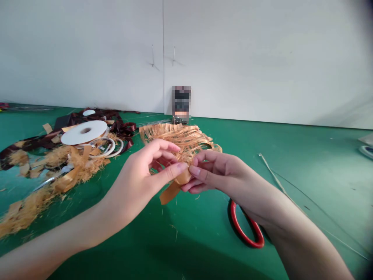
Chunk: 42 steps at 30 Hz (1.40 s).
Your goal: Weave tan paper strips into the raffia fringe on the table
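Observation:
Both hands meet above the green table [305, 155] over a strip of tan ribbon [177, 136] cut into a long fringe. My left hand [145, 171] pinches the solid ribbon edge between thumb and fingers, its loose end [170, 193] hanging below. My right hand [215, 171] pinches the same edge from the other side, fingers closed. The fringe fans away from me behind the hands.
A white ribbon spool [84, 132], dark red ribbon [122, 128] and heaps of tan fringe scraps [43, 182] lie at the left. Red-handled scissors [244, 229] lie under my right forearm. Thin wires [276, 179] stretch across the right side. A white wall stands behind.

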{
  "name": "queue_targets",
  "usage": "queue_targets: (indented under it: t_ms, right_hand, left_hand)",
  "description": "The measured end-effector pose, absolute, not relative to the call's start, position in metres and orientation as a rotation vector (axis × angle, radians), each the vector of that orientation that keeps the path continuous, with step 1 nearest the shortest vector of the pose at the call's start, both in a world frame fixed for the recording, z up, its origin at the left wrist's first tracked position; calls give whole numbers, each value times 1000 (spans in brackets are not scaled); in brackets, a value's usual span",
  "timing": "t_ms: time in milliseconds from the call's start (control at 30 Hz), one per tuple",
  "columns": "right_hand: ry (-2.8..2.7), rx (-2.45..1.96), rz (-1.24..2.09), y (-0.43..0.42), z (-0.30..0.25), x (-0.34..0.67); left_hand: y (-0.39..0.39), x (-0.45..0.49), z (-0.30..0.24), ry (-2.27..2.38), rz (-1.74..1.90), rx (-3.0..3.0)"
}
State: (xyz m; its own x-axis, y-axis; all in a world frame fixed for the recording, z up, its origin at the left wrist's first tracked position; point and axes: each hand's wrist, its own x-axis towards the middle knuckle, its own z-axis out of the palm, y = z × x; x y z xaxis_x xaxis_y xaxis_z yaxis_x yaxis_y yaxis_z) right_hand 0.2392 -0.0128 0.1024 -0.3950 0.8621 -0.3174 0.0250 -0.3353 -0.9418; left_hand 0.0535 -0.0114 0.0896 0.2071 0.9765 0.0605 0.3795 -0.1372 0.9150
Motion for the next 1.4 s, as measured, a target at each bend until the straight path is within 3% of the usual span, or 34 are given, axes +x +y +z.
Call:
queue_targets:
  t_ms: [167, 367, 500, 1400]
  right_hand:
    - [-1322, -1216, 1825, -13, 104, 239]
    - [-1524, -1328, 1566, -11, 99, 241]
    - [-1486, -1288, 1569, -10, 99, 241]
    - [-643, -1155, 1480, -9, 102, 239]
  left_hand:
    - [-8, 55, 85, 1167, 864, 1475]
    - [-8, 56, 88, 1104, 859, 1416]
    - [-8, 59, 86, 1101, 857, 1434]
    - [-9, 56, 83, 1146, 970, 1467]
